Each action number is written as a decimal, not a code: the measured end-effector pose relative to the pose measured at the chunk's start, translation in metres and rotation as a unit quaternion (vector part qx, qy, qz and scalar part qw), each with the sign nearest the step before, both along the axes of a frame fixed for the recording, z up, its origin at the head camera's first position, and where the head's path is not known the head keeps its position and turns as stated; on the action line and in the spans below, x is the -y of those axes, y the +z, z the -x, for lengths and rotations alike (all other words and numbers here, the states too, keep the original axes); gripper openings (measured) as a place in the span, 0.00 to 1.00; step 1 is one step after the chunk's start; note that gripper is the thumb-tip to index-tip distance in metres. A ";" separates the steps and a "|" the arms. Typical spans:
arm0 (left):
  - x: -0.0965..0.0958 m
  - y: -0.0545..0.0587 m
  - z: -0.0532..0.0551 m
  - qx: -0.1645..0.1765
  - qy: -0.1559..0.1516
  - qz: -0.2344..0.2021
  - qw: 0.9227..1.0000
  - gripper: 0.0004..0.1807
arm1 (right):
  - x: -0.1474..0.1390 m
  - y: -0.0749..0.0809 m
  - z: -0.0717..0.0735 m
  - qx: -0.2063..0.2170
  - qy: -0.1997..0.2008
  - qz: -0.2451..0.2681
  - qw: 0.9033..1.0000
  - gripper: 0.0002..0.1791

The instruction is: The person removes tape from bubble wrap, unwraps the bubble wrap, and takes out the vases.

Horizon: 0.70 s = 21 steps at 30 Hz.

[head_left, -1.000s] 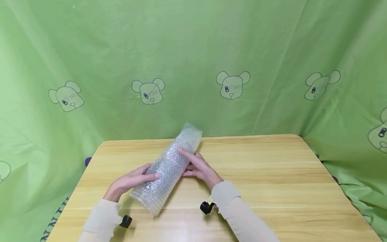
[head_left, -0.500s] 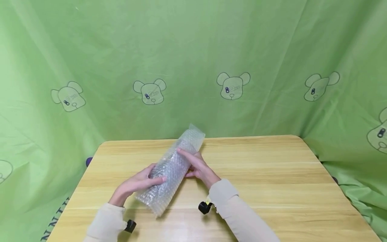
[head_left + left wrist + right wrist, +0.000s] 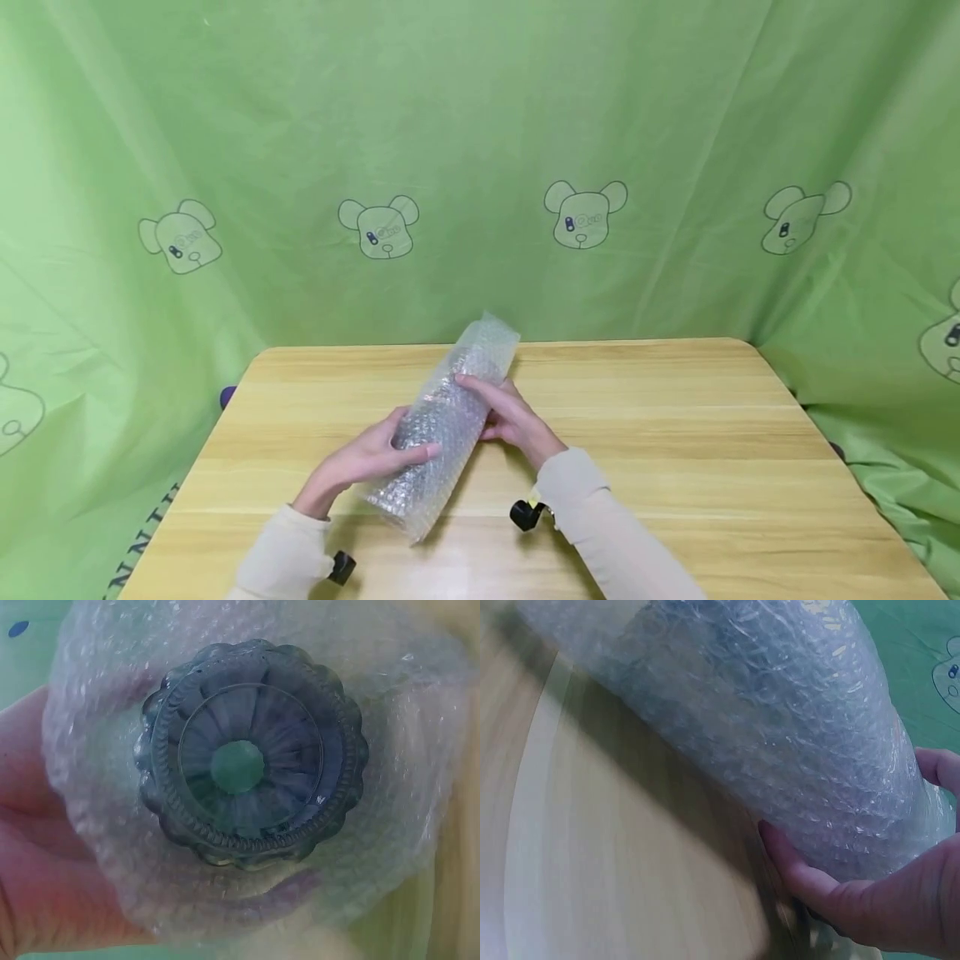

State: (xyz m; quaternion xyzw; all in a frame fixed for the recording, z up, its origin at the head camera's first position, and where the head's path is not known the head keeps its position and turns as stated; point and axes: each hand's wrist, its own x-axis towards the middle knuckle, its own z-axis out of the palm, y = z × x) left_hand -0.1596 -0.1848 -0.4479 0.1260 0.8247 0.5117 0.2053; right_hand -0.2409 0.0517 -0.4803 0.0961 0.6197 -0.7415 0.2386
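A long roll of bubble wrap is held at a slant close over the table, its far end pointing up and right. Inside it is a glass vase, whose round scalloped end shows through the open end of the wrap in the left wrist view. My left hand grips the near part from the left, thumb across the top. From the right, my right hand holds the far half, thumb on top and the other fingers beneath the roll. Much of the vase's body is hidden by the cloudy wrap.
The wood-grain table has rounded far corners. Behind it and along both sides hangs a green cloth printed with bear heads. Small black devices stick out from the wrists.
Both hands have shifted slightly to the right with the wrapped vase, the left hand most. The roll stands a little steeper in view. Both hands have kept their grip, and the head view has drifted slightly.
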 end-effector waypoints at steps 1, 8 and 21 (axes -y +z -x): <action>-0.002 0.000 -0.001 0.004 -0.006 -0.009 1.000 0.54 | -0.003 -0.001 0.000 -0.001 0.005 0.001 1.000 0.43; -0.017 0.001 -0.008 0.026 -0.029 -0.060 0.997 0.48 | -0.023 -0.004 0.002 -0.007 0.042 -0.007 0.999 0.40; -0.034 -0.003 -0.014 0.026 -0.069 -0.101 0.992 0.47 | -0.056 0.000 0.007 -0.012 0.100 -0.042 0.994 0.47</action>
